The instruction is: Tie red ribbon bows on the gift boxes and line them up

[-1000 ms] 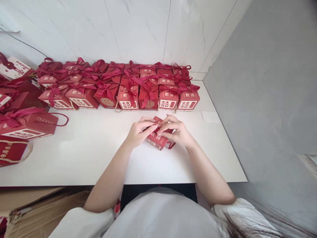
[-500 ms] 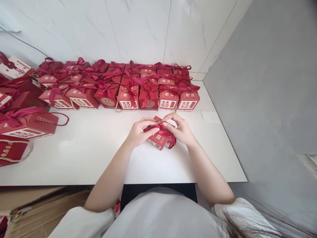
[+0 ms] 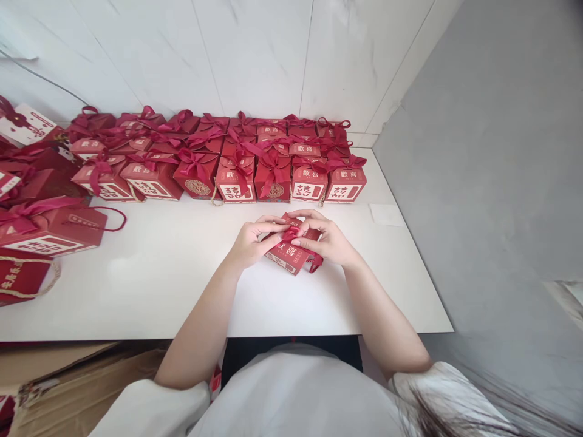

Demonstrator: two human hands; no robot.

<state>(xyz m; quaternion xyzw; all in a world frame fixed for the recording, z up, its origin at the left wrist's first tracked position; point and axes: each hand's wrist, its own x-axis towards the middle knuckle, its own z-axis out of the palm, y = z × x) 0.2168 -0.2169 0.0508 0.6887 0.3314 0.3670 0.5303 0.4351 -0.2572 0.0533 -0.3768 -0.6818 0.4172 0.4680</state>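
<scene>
A small red gift box (image 3: 291,257) with pale lettering sits on the white table (image 3: 182,285), turned at a slant in front of me. A dark red ribbon (image 3: 291,232) lies bunched across its top. From the left, my left hand (image 3: 255,244) pinches this ribbon between thumb and fingers. My right hand (image 3: 325,240) curls over the box's right side, its thumb and fingertips closed on the ribbon near the middle. Part of the ribbon hangs off the right edge of the box, by a dark red cord (image 3: 314,263). The fingers hide some of the ribbon.
Rows of red boxes with ribbon bows (image 3: 273,176) stand along the tiled wall. Larger red boxes (image 3: 54,227) crowd the left end. A white paper slip (image 3: 387,215) lies at right, near the grey wall (image 3: 478,152). Brown cardboard (image 3: 86,388) is below the table's front edge.
My right hand has lowered, its thumb sliding left and down across the box top. The ribbon is gathered closer to the middle. My left hand has barely shifted.
</scene>
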